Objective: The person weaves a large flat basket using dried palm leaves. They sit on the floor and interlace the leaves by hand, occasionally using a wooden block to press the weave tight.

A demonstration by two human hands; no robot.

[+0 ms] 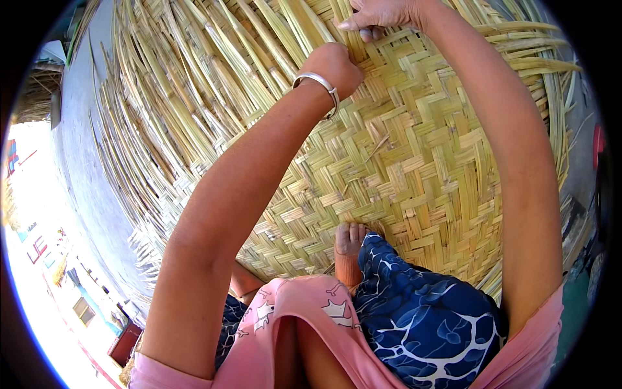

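Note:
A large mat (389,172) of flat, split yellow-green reed strips lies spread before me, woven in a slanting pattern. My left hand (334,68), with a silver bangle (315,80) at the wrist, is closed in a fist on the upper edge of the woven part. Its fingers are turned away, so whatever they grip is hidden. Just beyond and to the right, my right hand (382,14) has its thumb pointing left and its fingers curled down at the weave. What lies between those fingers cannot be made out. Long unwoven strips (188,78) fan out on the left.
More loose strip ends (528,48) stick out along the right edge. My bare foot (350,238) rests on the mat's near part, beside blue patterned cloth (427,311) over my leg. Grey ground (97,168) borders the mat on the left.

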